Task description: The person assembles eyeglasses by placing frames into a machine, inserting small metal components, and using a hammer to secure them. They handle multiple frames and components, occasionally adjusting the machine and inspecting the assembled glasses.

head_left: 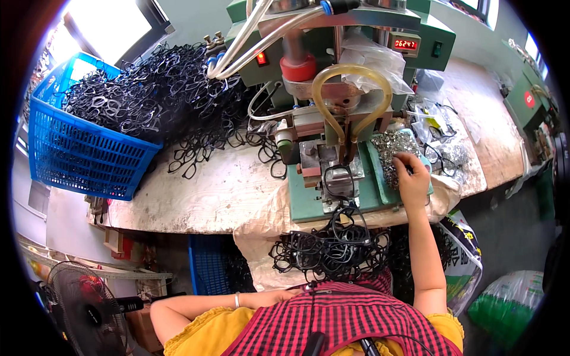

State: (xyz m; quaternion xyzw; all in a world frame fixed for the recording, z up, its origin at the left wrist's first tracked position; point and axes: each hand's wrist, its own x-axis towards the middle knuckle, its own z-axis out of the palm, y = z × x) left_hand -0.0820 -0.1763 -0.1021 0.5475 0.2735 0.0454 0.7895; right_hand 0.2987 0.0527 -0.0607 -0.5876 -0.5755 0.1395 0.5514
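My right hand reaches into a green tray of small metal parts to the right of the press. Its fingers are curled in a pinch at the parts; what is between them is too small to make out. My left hand lies low in front of my body, by the heap of black eyeglass frames, its fingers hidden. One black eyeglass frame sits at the metal fixture under the press head, with other frames hanging just below it.
The green press has a curved yellowish tube in front. A blue basket and a large pile of black frames are on the left. Plastic bags lie beyond the tray. A fan stands at lower left.
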